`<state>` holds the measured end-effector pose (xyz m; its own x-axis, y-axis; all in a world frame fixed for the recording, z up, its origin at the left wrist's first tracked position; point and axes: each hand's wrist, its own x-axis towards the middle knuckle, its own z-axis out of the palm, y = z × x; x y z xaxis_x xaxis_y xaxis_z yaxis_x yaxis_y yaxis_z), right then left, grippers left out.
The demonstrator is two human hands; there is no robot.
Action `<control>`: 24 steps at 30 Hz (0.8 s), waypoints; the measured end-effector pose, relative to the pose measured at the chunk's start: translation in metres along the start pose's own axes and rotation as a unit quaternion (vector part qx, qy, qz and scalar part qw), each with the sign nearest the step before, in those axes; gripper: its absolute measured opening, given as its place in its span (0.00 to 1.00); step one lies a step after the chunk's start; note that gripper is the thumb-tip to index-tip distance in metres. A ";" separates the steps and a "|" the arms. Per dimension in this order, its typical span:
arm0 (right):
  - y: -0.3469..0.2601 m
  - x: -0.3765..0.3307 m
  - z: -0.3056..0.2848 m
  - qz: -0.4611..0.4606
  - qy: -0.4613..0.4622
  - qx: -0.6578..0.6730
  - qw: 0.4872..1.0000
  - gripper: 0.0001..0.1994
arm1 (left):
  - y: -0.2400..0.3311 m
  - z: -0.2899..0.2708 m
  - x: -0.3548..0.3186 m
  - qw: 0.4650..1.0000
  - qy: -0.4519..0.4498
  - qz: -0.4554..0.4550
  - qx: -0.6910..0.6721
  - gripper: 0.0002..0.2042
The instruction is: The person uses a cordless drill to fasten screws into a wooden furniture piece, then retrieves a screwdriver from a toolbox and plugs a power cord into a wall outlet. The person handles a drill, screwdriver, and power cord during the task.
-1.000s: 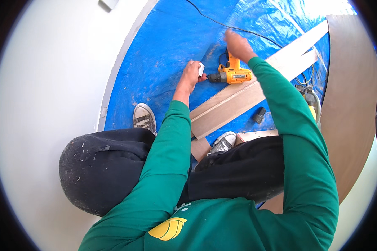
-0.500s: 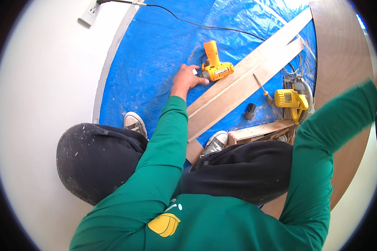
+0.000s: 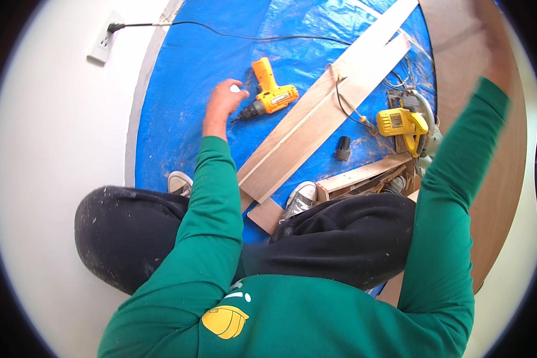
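My left hand [image 3: 222, 100] is over the blue tarp with its fingers curled in, and a small white object [image 3: 235, 89], whose kind I cannot make out, shows at the fingertips. Just right of that hand, an orange drill [image 3: 275, 99] lies on its side, its black chuck pointing toward me and its handle pointing away. Hand and drill look slightly apart. At the far right, my right hand [image 3: 494, 51] is raised above a brown wooden panel [image 3: 459, 36]; motion blur and the picture's rim hide its fingers.
Two long planks [image 3: 316, 128] run diagonally over the tarp [image 3: 191, 77], with a thin dark curved item [image 3: 340, 95] across them. A yellow circular saw [image 3: 400, 122], a black battery-like block [image 3: 343, 148] and a wooden box of scraps [image 3: 364, 173] lie right. A black cord runs from a wall outlet [image 3: 104, 43].
My left hand has come off the drill's chuck end and curled its fingers; the drill has turned slightly. My right arm swung up and away. A curved item now lies across the planks.
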<state>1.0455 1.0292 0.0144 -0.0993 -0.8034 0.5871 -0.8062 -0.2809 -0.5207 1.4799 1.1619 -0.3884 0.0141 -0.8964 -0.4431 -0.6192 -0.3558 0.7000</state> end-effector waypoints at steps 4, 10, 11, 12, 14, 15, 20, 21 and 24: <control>0.131 -0.096 0.151 0.144 -0.407 -0.166 0.887 0.25 | 0.023 -0.001 0.008 0.964 0.074 -0.052 -0.251 0.26; 0.169 -0.269 0.217 0.304 -0.446 -0.193 0.820 0.45 | 0.037 -0.020 -0.008 0.849 -0.015 -0.029 -0.527 0.16; 0.167 -0.276 0.219 0.291 -0.435 -0.197 0.829 0.42 | 0.040 -0.023 -0.011 0.847 -0.019 -0.021 -0.531 0.16; 0.164 -0.278 0.222 0.278 -0.422 -0.206 0.838 0.39 | 0.043 -0.025 -0.013 0.842 -0.025 -0.010 -0.539 0.16; 0.161 -0.277 0.229 0.270 -0.449 -0.239 0.818 0.32 | 0.048 -0.030 -0.018 0.838 -0.031 -0.018 -0.544 0.16; 0.159 -0.275 0.232 0.272 -0.460 -0.259 0.804 0.29 | 0.051 -0.033 -0.019 0.833 -0.037 -0.013 -0.552 0.16; 0.156 -0.287 0.236 0.117 -0.489 -0.290 0.814 0.12 | 0.055 -0.043 -0.021 0.809 -0.060 0.013 -0.585 0.16; 0.156 -0.292 0.233 0.104 -0.485 -0.293 0.817 0.12 | 0.054 -0.042 -0.021 0.810 -0.056 0.012 -0.584 0.17; 0.151 -0.299 0.224 0.102 -0.470 -0.286 0.829 0.11 | 0.053 -0.032 -0.020 0.803 -0.067 0.005 -0.592 0.17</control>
<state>1.0847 1.1096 -0.3790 0.0131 -0.9333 -0.3588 -0.9999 -0.0091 -0.0127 1.4718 1.1522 -0.3248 -0.1209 -0.8924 -0.4347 0.5629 -0.4223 0.7105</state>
